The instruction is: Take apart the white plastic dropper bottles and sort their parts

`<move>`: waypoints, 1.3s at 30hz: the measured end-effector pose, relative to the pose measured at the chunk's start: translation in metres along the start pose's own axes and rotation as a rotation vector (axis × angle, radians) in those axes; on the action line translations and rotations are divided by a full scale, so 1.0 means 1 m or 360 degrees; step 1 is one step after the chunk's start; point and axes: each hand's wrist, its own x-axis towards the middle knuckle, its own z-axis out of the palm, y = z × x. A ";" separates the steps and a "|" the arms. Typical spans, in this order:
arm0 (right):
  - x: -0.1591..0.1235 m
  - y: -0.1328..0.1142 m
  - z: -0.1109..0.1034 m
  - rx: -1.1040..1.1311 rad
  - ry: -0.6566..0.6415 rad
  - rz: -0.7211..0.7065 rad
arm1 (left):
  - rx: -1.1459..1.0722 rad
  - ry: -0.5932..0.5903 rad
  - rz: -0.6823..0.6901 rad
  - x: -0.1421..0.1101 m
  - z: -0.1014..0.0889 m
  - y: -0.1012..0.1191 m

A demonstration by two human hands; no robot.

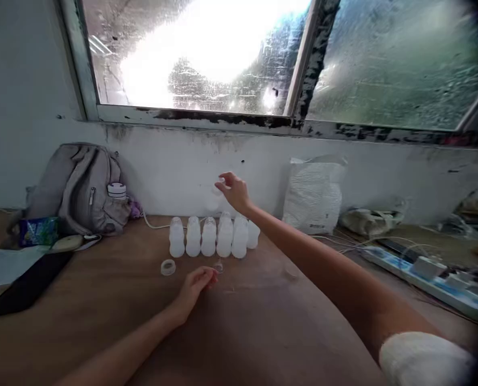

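Near the middle of the table my left hand point(198, 283) is closed, fingertips pinching a small clear teat-shaped piece point(218, 266). My right hand point(235, 193) is raised in front of the wall, above the back of the table. Its thumb and fingers are pinched on a translucent white piece point(212, 199), which blurs into the wall so its kind is unclear. Between the hands stand several frosted white baby bottles point(208, 238) in an upright row, with clear tops. A translucent ring point(168, 267) lies flat to the left of my left hand.
At the back left sits a grey backpack point(81, 187), with a green-blue packet point(38, 231) and a black flat item point(27, 284) before it. A white bag point(314, 195) leans on the wall. Power strips point(427, 273) and cables lie at right.
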 end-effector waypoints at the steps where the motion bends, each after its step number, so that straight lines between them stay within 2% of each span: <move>1: 0.002 0.001 0.007 -0.0063 -0.0087 0.0062 | -0.0001 0.0008 -0.0012 0.001 0.000 0.000; 6: 0.008 0.007 0.034 -0.0280 -0.0452 0.0258 | -0.0010 0.0043 -0.0050 0.003 0.002 0.004; 13: -0.003 0.021 0.050 -0.0437 -0.0895 0.0284 | 0.0021 0.0048 -0.0084 0.000 0.003 0.011; 18: -0.007 0.019 0.053 -0.0466 -0.1048 0.0230 | 0.0049 0.0013 -0.0063 0.000 0.002 0.011; 26: -0.004 0.016 0.043 -0.0471 -0.1209 0.0222 | 0.0069 -0.0015 -0.0070 0.000 0.002 0.012; 30: -0.003 0.011 0.036 -0.0433 -0.1184 0.0166 | 0.0101 -0.0036 -0.0081 0.000 0.002 0.014; 32: -0.006 0.004 0.029 -0.0420 -0.1075 0.0122 | 0.0114 -0.0046 -0.0088 0.000 0.001 0.015; 34: -0.017 -0.004 0.019 -0.0387 -0.0862 0.0014 | 0.0131 -0.0043 -0.0074 0.000 0.000 0.014; 35: -0.027 -0.008 0.012 -0.0361 -0.0749 -0.0060 | 0.0150 -0.0034 -0.0048 0.000 0.000 0.014; 37: -0.057 -0.012 -0.001 -0.0211 -0.0465 -0.0401 | 0.0231 -0.0001 0.0050 -0.001 0.000 0.013; 39: -0.097 -0.010 -0.012 -0.0129 -0.0453 -0.0607 | 0.0380 0.0031 0.0168 -0.001 -0.001 0.013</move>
